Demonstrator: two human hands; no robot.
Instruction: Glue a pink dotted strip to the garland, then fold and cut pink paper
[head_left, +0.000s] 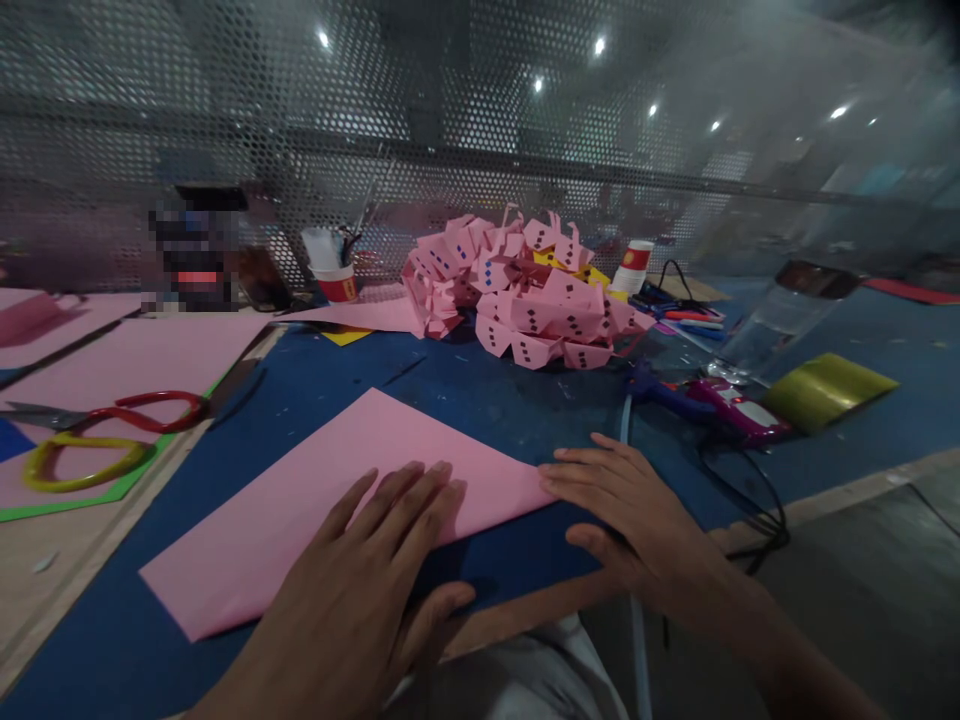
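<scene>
A folded sheet of plain pink paper (292, 490) is laid flat on the blue-surfaced table (315, 390), directly in front of the person, near the front edge. The left hand (382, 570) is placed palm down over the sheet, with the fingers extended and spread across its middle; the grip is open. The right hand (630, 510) is positioned at the narrow right-hand corner of the sheet, which is touched by the fingertips. The right thumb is held apart from the fingers; the grip is open, and nothing is clasped.

Behind the sheet, a heap of folded pink paper pieces marked with small dark squares (532, 315) is stacked. A red-and-white paper cup (335, 283) is located left of the heap. To the right, a blue-and-magenta glue gun (739, 405) is laid near a transparent bottle with a dark brown lid (776, 325) and a shiny yellow-green folded piece (832, 390). At the far left, metal-bladed scissors with a red handle (120, 415) are placed on further pink sheets (165, 350). The rear is bounded by a grey perforated panel (450, 120).
</scene>
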